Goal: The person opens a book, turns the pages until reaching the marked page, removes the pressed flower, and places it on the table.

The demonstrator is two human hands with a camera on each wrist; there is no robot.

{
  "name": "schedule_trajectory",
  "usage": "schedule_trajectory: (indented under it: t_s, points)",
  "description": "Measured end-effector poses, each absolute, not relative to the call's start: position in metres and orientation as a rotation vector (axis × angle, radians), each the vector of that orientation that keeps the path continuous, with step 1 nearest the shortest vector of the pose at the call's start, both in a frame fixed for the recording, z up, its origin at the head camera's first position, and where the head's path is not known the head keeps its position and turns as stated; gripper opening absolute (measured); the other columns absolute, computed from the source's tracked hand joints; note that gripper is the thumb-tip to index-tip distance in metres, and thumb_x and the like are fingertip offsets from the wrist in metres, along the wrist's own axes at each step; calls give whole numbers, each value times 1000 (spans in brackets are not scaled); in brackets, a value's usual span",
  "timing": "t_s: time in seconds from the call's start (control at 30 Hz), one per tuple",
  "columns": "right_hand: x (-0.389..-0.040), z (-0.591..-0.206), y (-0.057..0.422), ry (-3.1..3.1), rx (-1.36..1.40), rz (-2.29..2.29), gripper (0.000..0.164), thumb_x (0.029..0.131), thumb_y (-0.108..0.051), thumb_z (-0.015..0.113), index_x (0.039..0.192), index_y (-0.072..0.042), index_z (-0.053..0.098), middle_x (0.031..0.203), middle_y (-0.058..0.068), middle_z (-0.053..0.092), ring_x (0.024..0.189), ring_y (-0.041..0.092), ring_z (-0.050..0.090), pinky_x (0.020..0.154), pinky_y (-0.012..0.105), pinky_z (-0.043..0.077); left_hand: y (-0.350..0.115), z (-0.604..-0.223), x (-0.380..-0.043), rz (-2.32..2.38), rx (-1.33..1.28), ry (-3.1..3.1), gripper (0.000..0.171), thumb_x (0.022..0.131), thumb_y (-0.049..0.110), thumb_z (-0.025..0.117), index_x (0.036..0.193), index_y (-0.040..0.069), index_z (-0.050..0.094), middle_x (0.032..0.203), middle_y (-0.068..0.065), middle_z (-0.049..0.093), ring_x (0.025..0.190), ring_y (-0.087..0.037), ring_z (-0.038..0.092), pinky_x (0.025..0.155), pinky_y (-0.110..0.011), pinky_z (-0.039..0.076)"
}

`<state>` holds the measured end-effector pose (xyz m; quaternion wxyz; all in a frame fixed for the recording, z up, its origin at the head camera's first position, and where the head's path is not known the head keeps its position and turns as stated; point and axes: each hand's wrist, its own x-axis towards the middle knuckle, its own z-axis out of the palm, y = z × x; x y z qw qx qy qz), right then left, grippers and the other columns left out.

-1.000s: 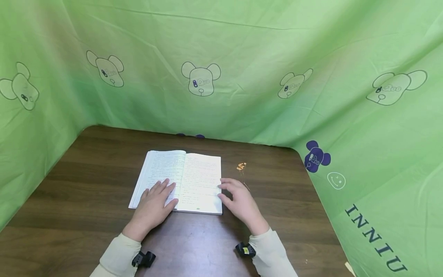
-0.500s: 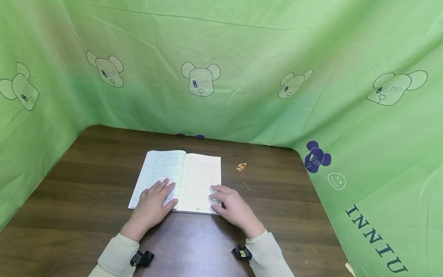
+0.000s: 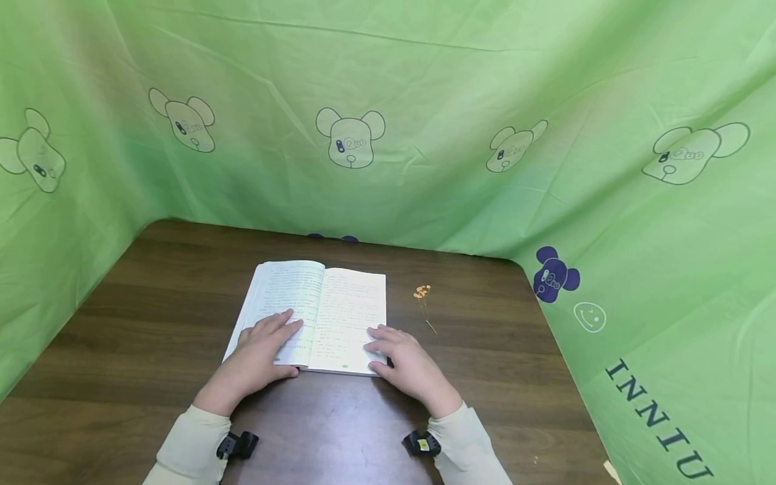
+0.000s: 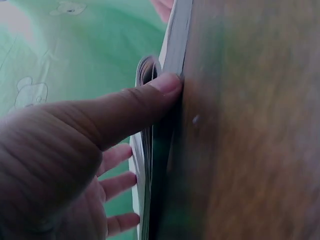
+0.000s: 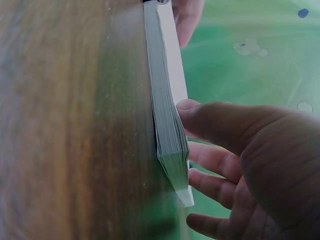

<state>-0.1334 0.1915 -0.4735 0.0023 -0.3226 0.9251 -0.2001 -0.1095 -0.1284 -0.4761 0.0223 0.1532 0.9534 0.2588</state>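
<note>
An open book (image 3: 350, 303) lies on the table, its printed pages facing up. My left hand (image 3: 257, 357) rests on the left page with fairly straight fingers. The left wrist view shows that thumb (image 4: 135, 107) at the book's lower edge near the spine, with a dark gap under the left-hand pages (image 4: 142, 180). On the right page's lower outer part rests my right hand (image 3: 412, 367), fingers relaxed. In the right wrist view its thumb (image 5: 210, 115) touches the page close to the edge of the thick page block (image 5: 165, 100).
A small dried orange flower (image 3: 422, 293) on a thin stem lies right of the book. The dark wooden table (image 3: 170, 303) is enclosed at the back and sides by a green printed cloth (image 3: 418, 67).
My right hand has moved left from beside the book onto the right page. My left hand has slid slightly left and down, its thumb shifting from the page to the lower edge.
</note>
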Motion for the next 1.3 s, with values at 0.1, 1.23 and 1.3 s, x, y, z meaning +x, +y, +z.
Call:
schedule_trajectory:
  t_s: [0.1, 1.23, 1.3]
  points:
    - [-134, -474, 191, 2898, -1006, -641, 31, 93, -23, 76, 121, -12, 75, 147, 9, 60, 142, 30, 50, 116, 52, 37, -132, -479, -111, 785, 505, 2983, 83, 78, 32, 90, 150, 13, 53, 163, -15, 37, 147, -41, 36, 110, -63, 30]
    - [-135, -476, 195, 2861, -974, -702, 32, 93, -22, 75, 123, -13, 74, 148, 6, 59, 144, 28, 48, 117, 53, 37, -150, -476, -110, 807, 289, 2965, 99, 76, 57, 85, 156, 14, 45, 165, -31, 22, 148, -58, 22, 110, -73, 33]
    - [-135, -476, 195, 2862, -973, -697, 32, 93, -22, 75, 123, -13, 74, 148, 6, 59, 144, 27, 48, 117, 53, 37, -150, -476, -111, 823, 270, 2964, 103, 74, 63, 83, 157, 16, 43, 165, -31, 21, 147, -60, 21, 109, -74, 32]
